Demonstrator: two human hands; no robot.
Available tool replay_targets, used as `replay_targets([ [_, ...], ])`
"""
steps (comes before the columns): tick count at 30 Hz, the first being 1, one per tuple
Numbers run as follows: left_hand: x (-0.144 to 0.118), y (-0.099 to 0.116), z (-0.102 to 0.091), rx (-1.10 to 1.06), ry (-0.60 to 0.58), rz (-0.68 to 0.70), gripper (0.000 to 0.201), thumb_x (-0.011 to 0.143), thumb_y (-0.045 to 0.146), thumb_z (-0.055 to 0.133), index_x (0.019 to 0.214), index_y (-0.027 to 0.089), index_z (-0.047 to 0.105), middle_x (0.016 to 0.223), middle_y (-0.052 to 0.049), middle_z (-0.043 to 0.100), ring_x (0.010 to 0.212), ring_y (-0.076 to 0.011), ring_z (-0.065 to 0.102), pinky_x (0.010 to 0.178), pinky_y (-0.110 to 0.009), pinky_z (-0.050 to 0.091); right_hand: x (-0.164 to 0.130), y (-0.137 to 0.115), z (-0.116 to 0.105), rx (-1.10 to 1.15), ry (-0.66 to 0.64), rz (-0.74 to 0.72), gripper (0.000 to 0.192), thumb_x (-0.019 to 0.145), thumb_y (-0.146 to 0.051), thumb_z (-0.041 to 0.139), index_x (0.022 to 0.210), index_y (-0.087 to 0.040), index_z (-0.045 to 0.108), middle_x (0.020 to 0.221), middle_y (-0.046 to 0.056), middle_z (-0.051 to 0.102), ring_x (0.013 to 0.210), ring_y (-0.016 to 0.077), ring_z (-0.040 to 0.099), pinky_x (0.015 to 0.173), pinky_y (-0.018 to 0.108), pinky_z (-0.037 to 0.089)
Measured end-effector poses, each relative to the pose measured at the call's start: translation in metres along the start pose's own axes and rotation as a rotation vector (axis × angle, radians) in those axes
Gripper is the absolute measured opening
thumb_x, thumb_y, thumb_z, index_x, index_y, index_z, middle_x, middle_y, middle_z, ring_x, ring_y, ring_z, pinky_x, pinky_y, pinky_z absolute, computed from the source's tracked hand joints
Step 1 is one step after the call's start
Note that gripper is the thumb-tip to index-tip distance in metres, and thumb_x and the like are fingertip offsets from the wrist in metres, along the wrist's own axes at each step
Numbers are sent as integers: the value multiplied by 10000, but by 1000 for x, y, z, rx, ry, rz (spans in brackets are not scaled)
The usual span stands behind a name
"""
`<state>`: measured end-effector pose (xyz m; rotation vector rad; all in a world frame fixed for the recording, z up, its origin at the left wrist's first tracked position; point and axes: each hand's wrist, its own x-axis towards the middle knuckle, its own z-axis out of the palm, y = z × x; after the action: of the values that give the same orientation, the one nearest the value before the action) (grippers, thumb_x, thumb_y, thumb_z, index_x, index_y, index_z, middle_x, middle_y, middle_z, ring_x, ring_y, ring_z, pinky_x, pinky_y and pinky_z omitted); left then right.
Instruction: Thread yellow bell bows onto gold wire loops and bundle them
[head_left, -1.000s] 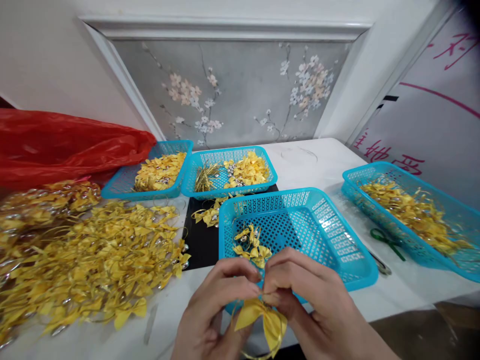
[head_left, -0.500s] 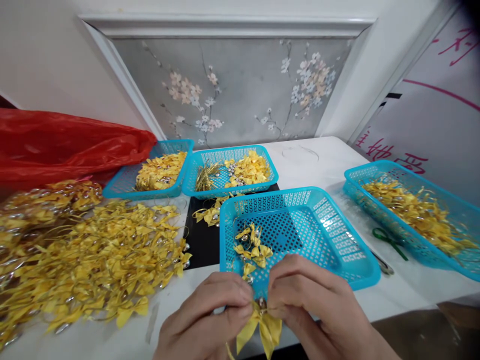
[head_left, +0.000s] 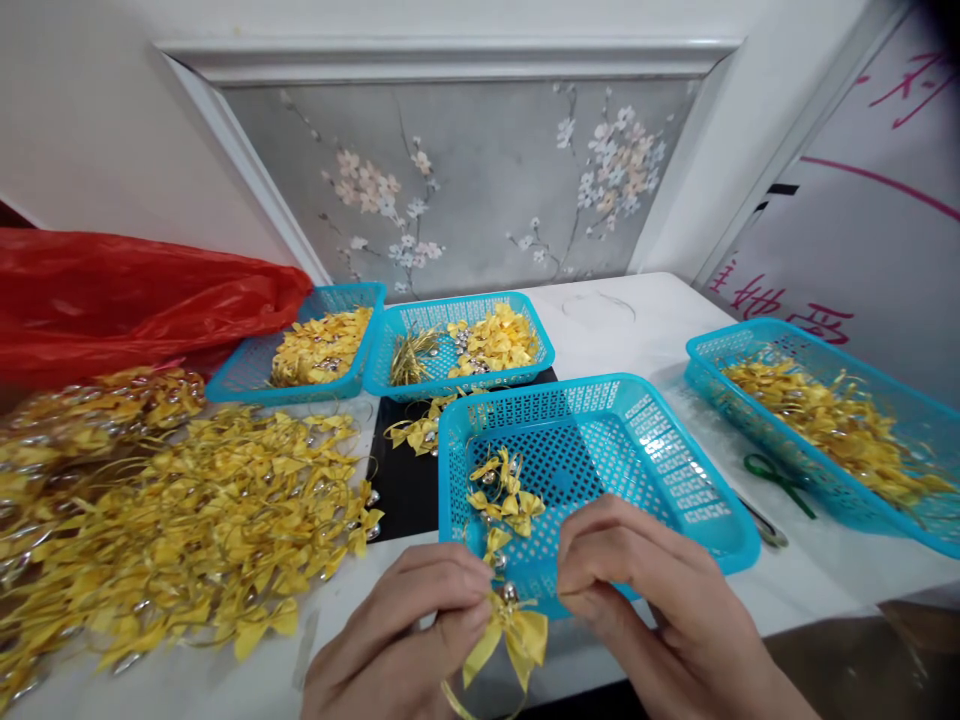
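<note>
Against the earlier views the hands sit apart: half a second ago both pinched the bow at its knot, and now only the left hand (head_left: 397,640) has it, while the right hand (head_left: 645,610) is drawn off to the right. The bow (head_left: 510,632) also hangs a little lower and more to the left than before. The baskets, the heap and the bag lie as they did.

The white worktop (head_left: 600,320) carries everything. The left grip is pressed together, thumb and forefinger pinching the bow at its centre, where a small silver bell (head_left: 510,592) sits; the yellow tails hang down just right of those fingertips. The right grip is curled with fingertips close together; it seems to hold nothing, though a thin thread cannot be ruled out. The bow lies between the two hands, over the near rim of the middle basket (head_left: 675,500), which holds a few finished bows (head_left: 504,495).

A big heap (head_left: 187,520) of yellow bows covers the left side, partly cut off by the frame, with a red bag (head_left: 135,300) behind it. Both wrists run out at the bottom edge. A gold loop under the bow is cut off too. Green scissors (head_left: 776,485) lie half hidden beside the right basket (head_left: 750,350).
</note>
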<state>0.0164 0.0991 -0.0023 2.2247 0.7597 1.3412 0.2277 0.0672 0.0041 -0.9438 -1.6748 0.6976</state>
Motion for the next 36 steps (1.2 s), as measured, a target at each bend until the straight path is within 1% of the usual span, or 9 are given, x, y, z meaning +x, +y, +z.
replay_targets([
  [6,0,-4,6,23,-27,-30,408,767,22,633,1068,293,676,1027,18,699,930,-154,670,832,-230,556,-5,2,6,-89,-33,-112,216,852,-129,658,1029,-241,607,919,24,604,752,141,604,650,238,523],
  [10,8,1,14,-60,-96,-196,338,770,3,595,947,281,668,936,20,694,842,-126,672,756,-185,536,-5,2,8,-187,4,-97,208,847,-57,604,955,-228,652,882,37,599,716,146,594,595,252,493],
  [13,12,6,17,-259,-151,-475,203,811,104,624,875,293,657,828,34,681,760,-121,657,673,-172,531,1,3,8,-25,77,96,121,900,-132,559,829,-197,632,778,22,615,695,134,595,604,242,479],
  [16,15,10,17,-509,-187,-829,40,811,249,686,837,271,664,790,23,650,735,-123,632,641,-174,507,5,6,9,295,71,449,263,938,-342,523,723,-193,554,581,-35,523,492,90,493,452,194,401],
  [18,17,13,17,-648,-175,-948,122,778,331,723,862,261,668,832,6,638,792,-150,628,674,-205,504,7,9,12,464,34,609,350,923,-451,521,689,-191,517,524,-59,472,413,65,423,397,175,344],
  [22,21,17,17,-743,-137,-929,266,751,466,720,922,267,677,898,-14,635,822,-172,606,701,-247,504,7,13,18,556,10,700,407,886,-524,557,671,-183,506,485,-66,477,360,40,394,372,160,300],
  [25,23,17,21,-737,-164,-934,201,804,431,681,897,253,680,840,-8,653,772,-154,605,700,-239,492,8,15,21,582,28,716,420,873,-542,574,674,-178,513,475,-66,492,339,31,396,349,144,305],
  [31,25,14,30,-881,-224,-905,177,821,362,678,957,250,665,860,-5,661,790,-169,640,739,-284,509,7,17,30,821,166,697,306,847,-432,681,754,-180,536,575,-68,545,407,30,488,373,114,421],
  [36,28,14,29,-746,-220,-900,66,863,299,628,873,236,646,770,27,616,690,-131,604,669,-250,504,-4,21,40,931,190,639,253,835,-365,715,767,-189,545,643,-47,589,533,62,572,472,147,506],
])
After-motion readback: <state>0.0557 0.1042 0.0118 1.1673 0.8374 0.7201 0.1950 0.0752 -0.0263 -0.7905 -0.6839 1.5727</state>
